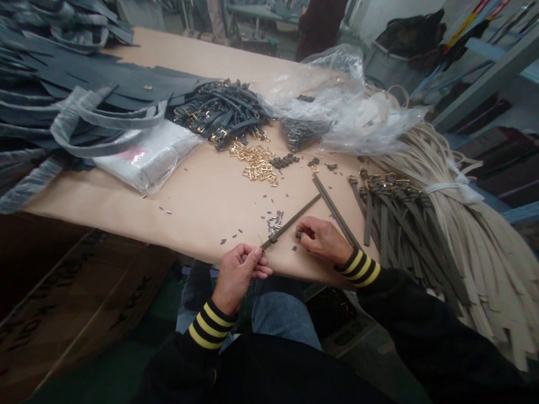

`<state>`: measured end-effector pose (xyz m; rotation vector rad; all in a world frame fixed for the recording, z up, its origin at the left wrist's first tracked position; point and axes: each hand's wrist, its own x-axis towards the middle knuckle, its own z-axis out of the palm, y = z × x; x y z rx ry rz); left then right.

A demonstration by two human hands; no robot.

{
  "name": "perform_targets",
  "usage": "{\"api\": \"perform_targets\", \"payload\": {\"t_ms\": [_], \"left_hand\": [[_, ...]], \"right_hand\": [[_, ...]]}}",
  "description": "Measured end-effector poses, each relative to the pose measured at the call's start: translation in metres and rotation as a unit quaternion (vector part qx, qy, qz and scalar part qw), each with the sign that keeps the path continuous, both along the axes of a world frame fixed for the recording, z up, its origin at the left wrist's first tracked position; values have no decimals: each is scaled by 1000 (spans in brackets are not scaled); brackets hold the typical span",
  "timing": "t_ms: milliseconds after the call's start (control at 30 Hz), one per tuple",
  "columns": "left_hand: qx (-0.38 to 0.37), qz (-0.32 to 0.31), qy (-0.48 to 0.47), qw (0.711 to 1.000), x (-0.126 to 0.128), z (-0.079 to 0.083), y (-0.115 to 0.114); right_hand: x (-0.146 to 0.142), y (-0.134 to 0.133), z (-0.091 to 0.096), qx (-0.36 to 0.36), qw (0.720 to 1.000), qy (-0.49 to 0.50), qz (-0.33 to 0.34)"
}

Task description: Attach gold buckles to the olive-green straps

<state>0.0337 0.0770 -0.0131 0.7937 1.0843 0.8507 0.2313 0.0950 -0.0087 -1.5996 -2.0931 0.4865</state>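
My left hand (244,266) pinches the near end of a thin olive strap (293,219) between thumb and fingers, at the table's front edge. A small olive loop (273,238) sits around that strap near my fingers. My right hand (321,240) is closed just right of the strap, its fingertips on a small dark olive piece (298,234), likely another loop. A second olive strap (334,208) lies behind my right hand, with a gold buckle (314,168) at its far end. Small metal clips (275,220) are scattered beside the strap.
Gold buckles (258,166) and dark buckled straps (226,112) are heaped farther back. Clear plastic bags (350,110) lie behind. Finished-looking olive straps (395,218) and a beige strip bundle (464,213) occupy the right. Grey straps (23,108) cover the left; a person (325,13) stands beyond.
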Motion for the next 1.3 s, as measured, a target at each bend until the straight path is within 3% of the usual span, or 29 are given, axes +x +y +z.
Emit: {"api": "perform_targets", "payload": {"t_ms": [333, 833, 1100, 1300], "left_hand": [[0, -4, -5, 1000, 0, 1, 0], [3, 0, -21, 1000, 0, -2, -1], [3, -1, -22, 1000, -1, 1, 0], [4, -3, -25, 1000, -1, 0, 0]], "right_hand": [[-4, 6, -9, 28, 998, -41, -37], [-10, 6, -7, 21, 994, -100, -31], [-6, -1, 11, -32, 993, -108, 31], [-5, -5, 13, -73, 992, -94, 44]]}}
